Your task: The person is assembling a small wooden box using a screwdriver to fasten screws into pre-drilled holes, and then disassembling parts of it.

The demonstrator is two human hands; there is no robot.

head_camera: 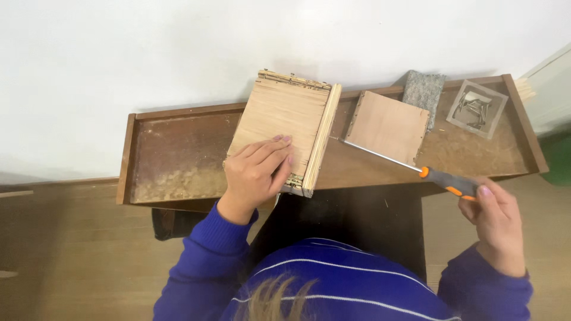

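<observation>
My left hand (257, 172) lies flat on a light plywood box (279, 119), pressing it down on a narrow brown wooden tray (178, 160). My right hand (496, 223) grips the orange and grey handle of a long screwdriver (416, 168). Its thin metal shaft runs up and left, and the tip meets the box's pale side strip (323, 138) near the middle. A smaller square plywood panel (389, 126) lies just right of the box, under the shaft.
A grey felt pad (423, 89) leans at the tray's back edge. At the tray's right end sits a small clear square dish (477, 109) of metal nails or screws. A white wall is behind, and wooden floor lies below.
</observation>
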